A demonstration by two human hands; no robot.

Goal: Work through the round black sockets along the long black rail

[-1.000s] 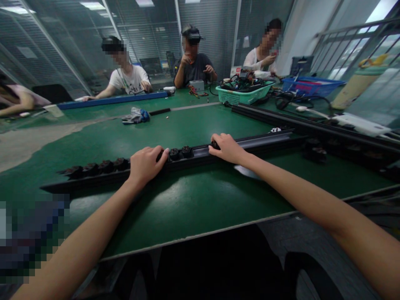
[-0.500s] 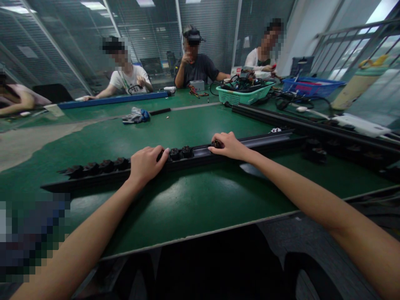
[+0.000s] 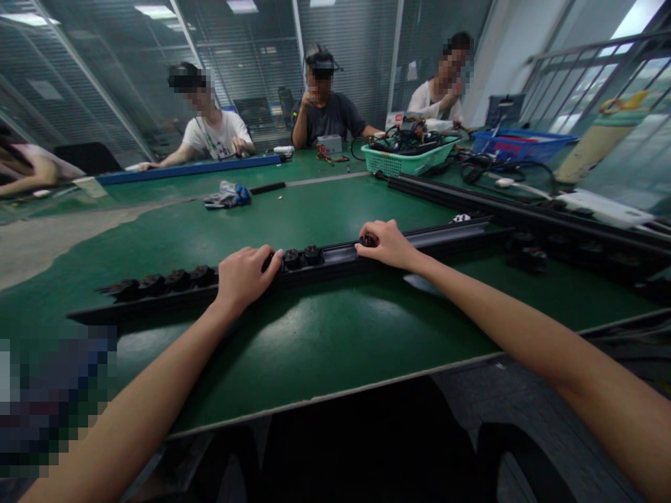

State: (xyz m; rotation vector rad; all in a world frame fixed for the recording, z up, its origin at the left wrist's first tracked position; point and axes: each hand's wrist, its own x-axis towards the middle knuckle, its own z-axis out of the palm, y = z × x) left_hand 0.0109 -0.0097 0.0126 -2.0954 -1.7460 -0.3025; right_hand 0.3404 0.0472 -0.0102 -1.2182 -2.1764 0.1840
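Note:
A long black rail (image 3: 335, 262) lies across the green table (image 3: 314, 335), with several round black sockets (image 3: 168, 279) seated along its left part. My left hand (image 3: 244, 276) rests curled over the rail, gripping it just left of two more sockets (image 3: 302, 256). Further right, my right hand (image 3: 386, 244) is on the rail too, fingers bent and pinched round a small black socket piece (image 3: 368, 241). The rail's right stretch (image 3: 451, 230) has no sockets in it.
More black rails (image 3: 503, 209) and loose black parts (image 3: 529, 255) lie at the right. A green basket of cables (image 3: 409, 157), a blue bin (image 3: 518, 143), a blue bar (image 3: 189, 168) and a rag (image 3: 228, 195) sit farther back. Several people sit at the far side.
My right hand has shifted slightly right along the rail with its fingers on the socket piece. My left hand has not moved.

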